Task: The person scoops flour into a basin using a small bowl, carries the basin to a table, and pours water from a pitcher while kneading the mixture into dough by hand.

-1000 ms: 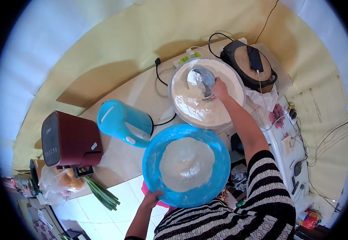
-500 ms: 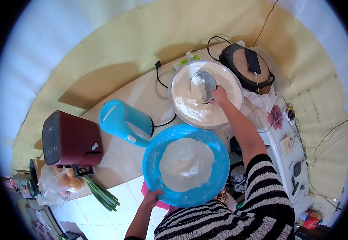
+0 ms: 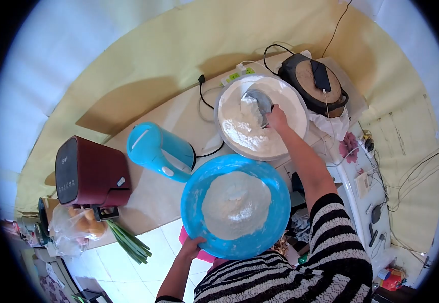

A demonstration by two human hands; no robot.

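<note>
My left hand [image 3: 191, 247] grips the lower left rim of a blue basin [image 3: 191, 202], thumb over the edge. White flour [image 3: 234, 202] lies heaped inside that basin. Beyond it, a large pale bowl [image 3: 218, 121] holds more flour [image 3: 285, 98]. My right hand [image 3: 277, 119] is closed on a metal scoop [image 3: 264, 103], which is partly sunk in the flour of the large bowl. The scoop's handle is mostly hidden by my fingers.
A blue kettle [image 3: 161, 151] and a dark red air fryer [image 3: 95, 174] stand on the counter to the left, with green onions [image 3: 128, 242] hanging over its edge. A black pan [image 3: 295, 68] with a phone [image 3: 320, 76] on its lid is at the back right, by a power strip [image 3: 237, 76].
In the large bowl, the scoop has tilted and shifted slightly in the flour with my right hand. My left hand keeps its hold on the blue basin.
</note>
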